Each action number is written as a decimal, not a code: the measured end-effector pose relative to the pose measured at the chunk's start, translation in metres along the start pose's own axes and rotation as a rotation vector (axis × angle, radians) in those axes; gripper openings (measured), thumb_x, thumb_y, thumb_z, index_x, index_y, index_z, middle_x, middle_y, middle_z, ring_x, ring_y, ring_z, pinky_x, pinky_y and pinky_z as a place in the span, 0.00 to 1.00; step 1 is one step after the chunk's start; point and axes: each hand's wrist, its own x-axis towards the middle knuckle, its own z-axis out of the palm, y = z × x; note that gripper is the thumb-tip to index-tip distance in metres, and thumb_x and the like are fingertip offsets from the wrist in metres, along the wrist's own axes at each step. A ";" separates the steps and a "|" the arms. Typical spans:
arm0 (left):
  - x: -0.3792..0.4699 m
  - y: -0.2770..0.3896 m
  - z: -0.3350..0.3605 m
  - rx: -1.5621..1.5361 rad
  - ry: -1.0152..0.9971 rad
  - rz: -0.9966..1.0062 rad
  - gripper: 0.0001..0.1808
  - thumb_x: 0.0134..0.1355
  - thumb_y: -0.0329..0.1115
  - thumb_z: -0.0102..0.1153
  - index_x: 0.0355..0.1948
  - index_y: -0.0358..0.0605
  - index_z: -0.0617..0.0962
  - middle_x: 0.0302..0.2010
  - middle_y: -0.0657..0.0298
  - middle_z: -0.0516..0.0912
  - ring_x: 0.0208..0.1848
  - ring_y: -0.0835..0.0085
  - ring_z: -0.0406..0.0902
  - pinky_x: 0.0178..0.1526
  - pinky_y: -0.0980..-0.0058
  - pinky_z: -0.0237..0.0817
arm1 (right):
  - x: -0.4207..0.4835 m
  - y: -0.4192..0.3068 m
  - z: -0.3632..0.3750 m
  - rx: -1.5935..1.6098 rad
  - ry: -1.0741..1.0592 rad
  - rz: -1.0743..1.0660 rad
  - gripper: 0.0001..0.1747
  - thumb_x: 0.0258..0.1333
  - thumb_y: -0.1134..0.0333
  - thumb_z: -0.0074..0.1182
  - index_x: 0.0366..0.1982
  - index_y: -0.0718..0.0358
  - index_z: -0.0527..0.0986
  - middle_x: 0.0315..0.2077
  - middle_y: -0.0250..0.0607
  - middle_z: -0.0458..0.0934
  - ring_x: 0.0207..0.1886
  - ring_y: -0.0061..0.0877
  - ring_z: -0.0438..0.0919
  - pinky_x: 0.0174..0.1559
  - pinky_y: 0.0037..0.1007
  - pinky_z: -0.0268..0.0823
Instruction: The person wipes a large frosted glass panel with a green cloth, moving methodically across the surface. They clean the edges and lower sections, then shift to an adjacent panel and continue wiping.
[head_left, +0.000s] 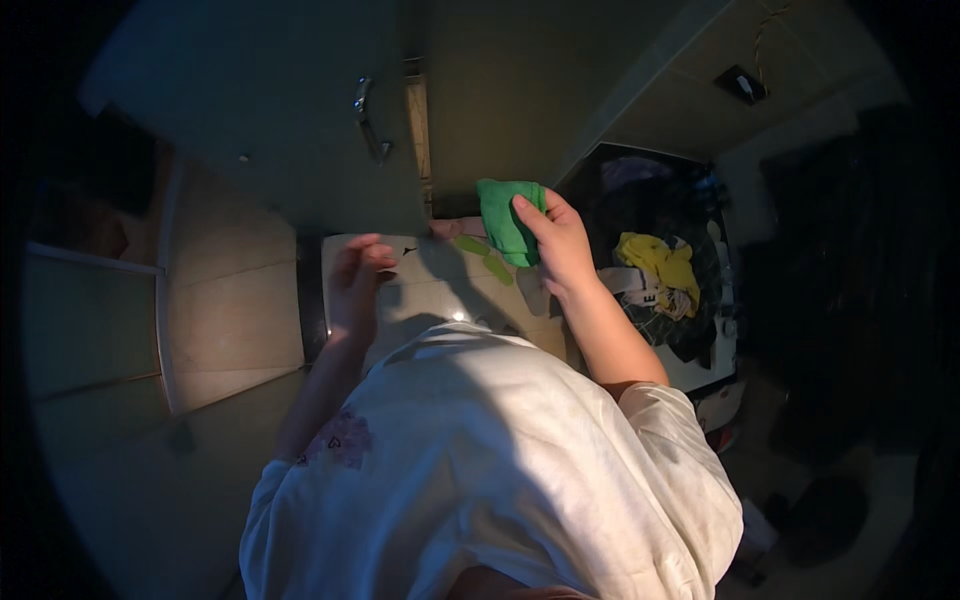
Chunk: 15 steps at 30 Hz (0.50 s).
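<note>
My right hand (564, 244) grips a folded green cloth (512, 221), thumb on top and fingers beneath, raised above the tiled floor (420, 300). In shadow on the other side, my left hand (358, 281) hovers with fingers loosely bent and holds no visible thing. Beyond the hands stands a door (300, 112) with a curved metal handle (370, 120). A narrow lit gap runs along its right edge. Below the cloth, light green slippers (497, 270) lie on the tiles.
At the right, a yellow garment (660, 262) and other crumpled clothes lie in a heap on a dark surface. A white plug with a cord (744, 84) sits in a dark wall socket. A pinkish item (456, 228) lies at the door's foot.
</note>
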 end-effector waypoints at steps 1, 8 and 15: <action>0.005 0.004 0.024 0.072 -0.032 -0.100 0.16 0.74 0.39 0.55 0.59 0.46 0.77 0.52 0.63 0.82 0.51 0.74 0.79 0.54 0.71 0.71 | 0.007 -0.006 -0.013 -0.034 0.033 -0.015 0.12 0.70 0.65 0.56 0.48 0.65 0.79 0.38 0.35 0.84 0.39 0.20 0.82 0.44 0.24 0.75; 0.032 0.003 0.137 -0.045 -0.257 -0.293 0.30 0.75 0.42 0.53 0.73 0.44 0.62 0.67 0.58 0.71 0.70 0.66 0.67 0.71 0.64 0.60 | 0.037 -0.003 -0.053 -0.193 -0.207 0.026 0.12 0.68 0.67 0.57 0.49 0.63 0.77 0.39 0.30 0.82 0.41 0.15 0.77 0.46 0.22 0.71; 0.083 -0.001 0.154 0.019 -0.307 -0.210 0.27 0.73 0.41 0.57 0.67 0.40 0.67 0.59 0.59 0.76 0.63 0.73 0.71 0.66 0.68 0.63 | 0.074 -0.017 -0.056 -0.230 -0.439 0.010 0.22 0.67 0.77 0.53 0.61 0.60 0.73 0.49 0.35 0.79 0.50 0.19 0.76 0.54 0.25 0.70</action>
